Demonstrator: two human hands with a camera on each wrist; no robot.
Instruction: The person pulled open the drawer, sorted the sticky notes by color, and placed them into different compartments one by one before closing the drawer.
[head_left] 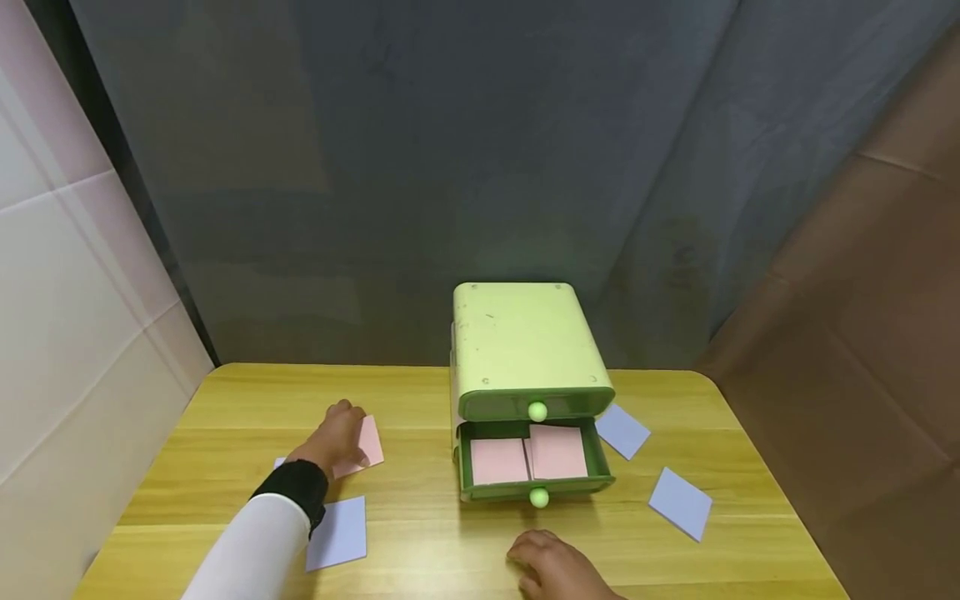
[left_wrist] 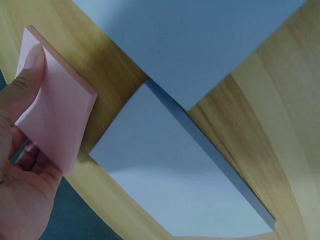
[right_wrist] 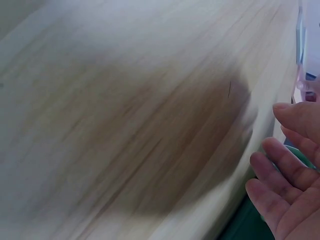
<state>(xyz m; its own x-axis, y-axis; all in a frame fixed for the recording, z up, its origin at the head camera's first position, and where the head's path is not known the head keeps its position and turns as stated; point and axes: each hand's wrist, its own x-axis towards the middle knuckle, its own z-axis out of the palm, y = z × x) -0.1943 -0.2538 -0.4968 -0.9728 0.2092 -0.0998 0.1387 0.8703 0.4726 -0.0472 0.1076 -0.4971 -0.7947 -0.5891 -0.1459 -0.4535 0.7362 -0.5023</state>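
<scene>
Before me: one yellow wood-grained table with rounded far corners [head_left: 416, 396], its grain running crosswise. Behind it: one dark blue-grey hanging sheet [head_left: 480, 150], faintly creased. To my left: one slanting white sheet, pink-tinged, with straight fold lines [head_left: 60, 275]; beside it, one narrow black strip [head_left: 112, 150]. To my right: one brown creased sheet [head_left: 862, 350]. Light: a pale sheen on my tabletop.

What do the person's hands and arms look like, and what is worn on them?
The left hand is ungloved, with a wide black band at the wrist and a white sleeve above. The right hand is ungloved too; any sleeve there is out of view.
</scene>
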